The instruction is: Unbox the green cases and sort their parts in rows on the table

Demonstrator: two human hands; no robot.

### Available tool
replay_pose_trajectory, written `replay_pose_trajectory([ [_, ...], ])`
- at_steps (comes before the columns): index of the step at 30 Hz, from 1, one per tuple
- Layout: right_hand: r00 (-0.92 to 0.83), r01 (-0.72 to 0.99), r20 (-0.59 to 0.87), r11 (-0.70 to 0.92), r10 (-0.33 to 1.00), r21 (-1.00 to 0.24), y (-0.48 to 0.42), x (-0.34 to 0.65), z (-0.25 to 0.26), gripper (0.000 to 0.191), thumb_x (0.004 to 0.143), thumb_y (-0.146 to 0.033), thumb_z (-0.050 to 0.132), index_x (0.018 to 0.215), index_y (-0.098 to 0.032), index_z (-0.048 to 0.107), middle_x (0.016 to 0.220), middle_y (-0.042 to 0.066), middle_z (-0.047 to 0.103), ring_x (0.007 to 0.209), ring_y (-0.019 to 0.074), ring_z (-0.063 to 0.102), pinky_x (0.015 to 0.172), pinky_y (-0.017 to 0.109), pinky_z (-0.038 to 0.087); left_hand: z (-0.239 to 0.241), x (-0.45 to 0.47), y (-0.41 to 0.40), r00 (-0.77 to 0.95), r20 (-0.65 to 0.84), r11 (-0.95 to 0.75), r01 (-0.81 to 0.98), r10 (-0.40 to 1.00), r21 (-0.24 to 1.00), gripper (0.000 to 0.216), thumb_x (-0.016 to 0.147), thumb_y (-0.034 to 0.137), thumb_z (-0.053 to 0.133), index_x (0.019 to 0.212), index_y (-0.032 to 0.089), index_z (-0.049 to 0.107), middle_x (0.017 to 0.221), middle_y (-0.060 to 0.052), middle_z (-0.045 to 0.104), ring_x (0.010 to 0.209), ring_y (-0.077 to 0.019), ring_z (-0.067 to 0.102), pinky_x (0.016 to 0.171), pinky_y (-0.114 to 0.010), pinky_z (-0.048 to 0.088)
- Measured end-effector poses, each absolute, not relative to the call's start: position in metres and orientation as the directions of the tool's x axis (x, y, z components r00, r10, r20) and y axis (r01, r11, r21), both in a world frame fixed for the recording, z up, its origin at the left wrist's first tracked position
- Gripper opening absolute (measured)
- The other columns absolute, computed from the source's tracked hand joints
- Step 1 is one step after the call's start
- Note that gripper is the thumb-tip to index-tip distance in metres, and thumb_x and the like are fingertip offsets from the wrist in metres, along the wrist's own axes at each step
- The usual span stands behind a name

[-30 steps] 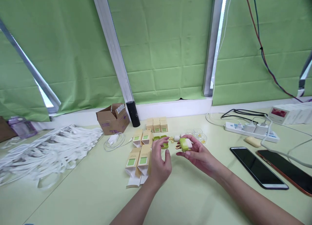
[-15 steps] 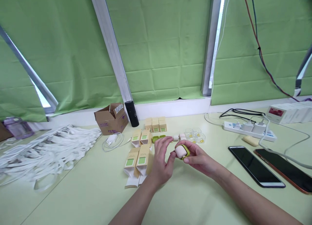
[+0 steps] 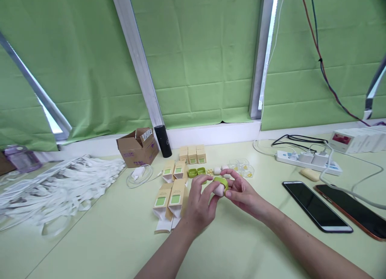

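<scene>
Between my hands is a small white rounded case (image 3: pixel 218 190) with a green cover (image 3: pixel 223 181) around part of it. My left hand (image 3: pixel 199 204) is closed on its left side, the fingertips on the case and the cover's edge. From the right, my right hand (image 3: pixel 245 195) pinches the green cover between thumb and fingers. Just behind my hands lie two green square covers (image 3: pixel 196 172), small yellow pieces (image 3: pixel 209 172), white rounded pieces (image 3: pixel 217 170) and clear plastic cups (image 3: pixel 247 171) with yellow bits inside.
Several beige boxes (image 3: pixel 178 198) with green labels stand left of my hands. Farther left are a cable (image 3: pixel 141 176), a cardboard box (image 3: pixel 138 150), a black bottle (image 3: pixel 163 141) and white straps (image 3: pixel 60 186). On the right are phones (image 3: pixel 316 206) and a power strip (image 3: pixel 309 161).
The white case has turned over in my hands, so the green cover now faces up. My left fingers have moved right and closed on it.
</scene>
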State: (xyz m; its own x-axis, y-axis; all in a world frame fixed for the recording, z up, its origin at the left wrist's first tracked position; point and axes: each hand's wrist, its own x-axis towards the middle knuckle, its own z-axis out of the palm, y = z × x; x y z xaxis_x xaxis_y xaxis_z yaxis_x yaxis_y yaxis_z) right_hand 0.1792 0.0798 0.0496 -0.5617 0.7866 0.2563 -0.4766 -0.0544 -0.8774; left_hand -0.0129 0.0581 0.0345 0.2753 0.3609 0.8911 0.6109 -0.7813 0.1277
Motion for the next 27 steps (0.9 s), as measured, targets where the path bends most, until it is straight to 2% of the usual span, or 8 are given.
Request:
replay_pose_trajectory([
  [5, -0.548, -0.434, 0.28, 0.018, 0.788, -0.901, 0.08, 0.178, 0.047, 0.047, 0.088, -0.042, 0.08, 0.124, -0.031, 0.052, 0.098, 0.003, 0.072, 0.095, 0.0209, 0.067, 0.097, 0.043, 0.047, 0.04, -0.011, 0.057, 0.268, 0.905, -0.715, 0.697, 0.33, 0.054, 0.038, 0.096, 0.01, 0.061, 0.131, 0.025, 0.059, 0.116, -0.011, 0.061, 0.109, -0.0259, 0.063, 0.093, -0.045, 0.057],
  [10, -0.515, -0.411, 0.282, 0.055, 0.809, -0.91, 0.083, 0.174, 0.042, 0.05, 0.092, -0.045, 0.075, 0.136, -0.029, 0.056, 0.094, 0.003, 0.073, 0.093, 0.0218, 0.069, 0.099, 0.045, 0.049, 0.043, -0.009, 0.057, 0.307, 0.885, -0.665, 0.747, 0.351, 0.004, 0.04, 0.098, 0.013, 0.058, 0.137, 0.023, 0.058, 0.116, -0.014, 0.064, 0.11, -0.0285, 0.064, 0.093, -0.047, 0.057],
  [14, -0.495, -0.405, 0.252, 0.035, 0.832, -0.913, 0.084, 0.17, 0.037, 0.054, 0.091, -0.051, 0.075, 0.137, -0.027, 0.06, 0.102, 0.006, 0.075, 0.091, 0.0221, 0.07, 0.097, 0.046, 0.052, 0.04, -0.009, 0.06, 0.332, 0.853, -0.659, 0.752, 0.403, 0.019, 0.046, 0.099, 0.022, 0.06, 0.145, 0.021, 0.052, 0.118, -0.016, 0.063, 0.111, -0.0298, 0.063, 0.091, -0.048, 0.058],
  [18, -0.481, -0.371, 0.236, 0.047, 0.844, -0.927, 0.088, 0.166, 0.028, 0.058, 0.089, -0.055, 0.074, 0.138, -0.026, 0.06, 0.108, 0.008, 0.076, 0.087, 0.0215, 0.07, 0.094, 0.046, 0.053, 0.038, -0.009, 0.062, 0.349, 0.822, -0.649, 0.76, 0.451, 0.033, 0.045, 0.1, 0.022, 0.059, 0.145, 0.019, 0.053, 0.119, -0.016, 0.062, 0.108, -0.0287, 0.061, 0.089, -0.047, 0.058],
  [23, -0.458, -0.324, 0.246, 0.097, 0.854, -0.941, 0.093, 0.163, 0.015, 0.058, 0.093, -0.059, 0.069, 0.14, -0.027, 0.058, 0.106, 0.007, 0.075, 0.085, 0.0214, 0.071, 0.09, 0.045, 0.055, 0.034, -0.008, 0.064, 0.379, 0.781, -0.655, 0.754, 0.496, 0.05, 0.04, 0.101, 0.017, 0.054, 0.141, 0.018, 0.055, 0.116, -0.016, 0.062, 0.106, -0.028, 0.061, 0.087, -0.046, 0.058],
  [27, -0.43, -0.257, 0.239, 0.135, 0.871, -0.957, 0.095, 0.161, 0.007, 0.052, 0.096, -0.06, 0.063, 0.134, -0.026, 0.061, 0.096, 0.004, 0.074, 0.082, 0.0217, 0.069, 0.084, 0.043, 0.056, 0.03, -0.007, 0.067, 0.404, 0.731, -0.663, 0.743, 0.549, 0.088, 0.04, 0.101, 0.017, 0.052, 0.141, 0.019, 0.054, 0.116, -0.015, 0.062, 0.106, -0.0281, 0.062, 0.086, -0.046, 0.059],
])
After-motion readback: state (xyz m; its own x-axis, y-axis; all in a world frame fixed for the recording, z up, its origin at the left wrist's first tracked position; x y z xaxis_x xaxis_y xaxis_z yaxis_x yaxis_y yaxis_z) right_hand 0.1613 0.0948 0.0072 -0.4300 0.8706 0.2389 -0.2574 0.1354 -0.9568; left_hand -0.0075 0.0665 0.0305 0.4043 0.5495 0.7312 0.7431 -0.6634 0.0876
